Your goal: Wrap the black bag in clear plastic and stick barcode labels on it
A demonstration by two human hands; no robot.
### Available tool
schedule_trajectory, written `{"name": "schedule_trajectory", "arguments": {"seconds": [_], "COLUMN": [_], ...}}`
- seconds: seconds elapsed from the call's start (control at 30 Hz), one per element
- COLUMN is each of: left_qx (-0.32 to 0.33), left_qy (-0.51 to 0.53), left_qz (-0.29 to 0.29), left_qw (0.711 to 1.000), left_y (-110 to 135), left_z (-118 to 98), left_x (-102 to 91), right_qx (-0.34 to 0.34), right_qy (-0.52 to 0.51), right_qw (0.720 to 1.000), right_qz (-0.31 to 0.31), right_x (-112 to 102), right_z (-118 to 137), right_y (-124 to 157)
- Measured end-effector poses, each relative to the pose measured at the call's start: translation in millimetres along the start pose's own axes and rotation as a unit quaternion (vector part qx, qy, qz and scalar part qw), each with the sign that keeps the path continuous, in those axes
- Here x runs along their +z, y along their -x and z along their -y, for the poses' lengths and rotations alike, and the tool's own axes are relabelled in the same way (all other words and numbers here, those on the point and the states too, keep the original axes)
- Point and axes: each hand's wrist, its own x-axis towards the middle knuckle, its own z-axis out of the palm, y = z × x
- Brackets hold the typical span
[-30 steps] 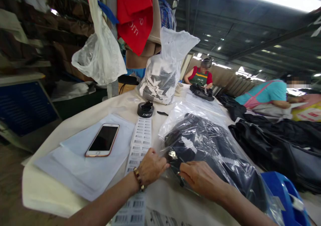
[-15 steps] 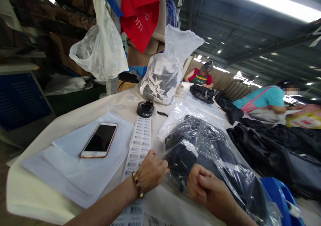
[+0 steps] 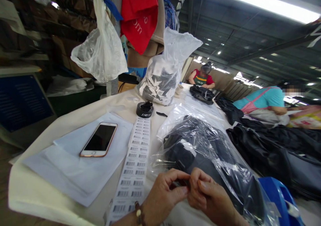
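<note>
My left hand [image 3: 164, 194] and my right hand [image 3: 209, 194] meet at the near edge of the table, fingertips pinched together on a small dark piece that I cannot make out, right at the near end of a clear plastic bag [image 3: 208, 152] holding a folded dark garment. The bag lies on the white table [image 3: 75, 119] just past my fingers. A strip of barcode labels [image 3: 135, 162] runs along the table to the left of my left hand. A bead bracelet sits on my left wrist.
A phone [image 3: 99, 144] lies on white sheets at the left. A black tape holder [image 3: 144, 109] and a bag of tags [image 3: 163, 75] stand further back. Dark garments [image 3: 276, 145] pile at the right, a blue bin [image 3: 281, 196] near right. Two people work at the far end.
Both hands have pulled back from the bag's edge toward me and come together, fingertips now pinching a small dark piece. The bag's near end has shifted slightly.
</note>
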Motion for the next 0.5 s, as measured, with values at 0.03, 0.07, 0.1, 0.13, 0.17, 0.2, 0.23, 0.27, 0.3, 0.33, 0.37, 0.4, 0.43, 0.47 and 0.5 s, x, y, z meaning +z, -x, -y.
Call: {"name": "schedule_trajectory", "arguments": {"seconds": [0.03, 0.07, 0.1, 0.13, 0.17, 0.2, 0.23, 0.27, 0.3, 0.33, 0.37, 0.4, 0.43, 0.47, 0.5], "left_qx": [0.002, 0.003, -0.002, -0.009, -0.020, -0.032, -0.041, -0.048, -0.052, -0.056, -0.058, -0.059, -0.058, -0.057, -0.054], "left_qy": [0.019, 0.036, 0.055, 0.077, 0.100, 0.123, 0.145, 0.164, 0.179, 0.190, 0.200, 0.208, 0.213, 0.219, 0.224], "left_qz": [-0.003, -0.005, -0.006, -0.007, -0.009, -0.010, -0.012, -0.013, -0.013, -0.011, -0.009, -0.007, -0.003, -0.002, -0.001], "left_qw": [1.000, 0.999, 0.998, 0.997, 0.995, 0.992, 0.989, 0.985, 0.982, 0.980, 0.978, 0.976, 0.975, 0.974, 0.973], "left_y": [0, 1, 1, 1, 1, 1, 1, 1, 2, 2, 2, 2, 3, 3, 3], "left_z": [2, 3, 4, 4, 4, 4, 4, 3, 3, 3, 3, 3, 4, 5, 5], "left_x": [1.0, 1.7, 2.4, 3.2, 4.1, 5.1, 6.0, 7.0, 7.7, 8.4, 8.9, 9.3, 9.7, 10.2, 10.9], "right_qx": [0.003, 0.006, 0.008, 0.009, 0.008, 0.006, 0.003, 0.001, 0.000, 0.000, -0.001, -0.004, -0.006, -0.008, -0.009], "right_qy": [0.001, 0.002, 0.004, 0.007, 0.010, 0.012, 0.015, 0.016, 0.016, 0.015, 0.015, 0.014, 0.012, 0.010, 0.009], "right_qw": [1.000, 1.000, 1.000, 1.000, 1.000, 1.000, 1.000, 1.000, 1.000, 1.000, 1.000, 1.000, 1.000, 1.000, 1.000], "right_qz": [-0.001, -0.001, -0.001, -0.001, 0.000, 0.002, 0.004, 0.005, 0.008, 0.011, 0.014, 0.015, 0.016, 0.014, 0.012], "right_x": [-1, -1, -2, -2, -3, -3, -3, -3, -2, -2, -2, -2, -2, -2, -2], "right_z": [0, 0, 0, -1, -1, -1, -2, -2, -3, -3, -3, -3, -3, -3, -3], "right_y": [2, 3, 4, 5, 6, 6, 7, 8, 9, 10, 11, 11, 12, 13, 13]}}
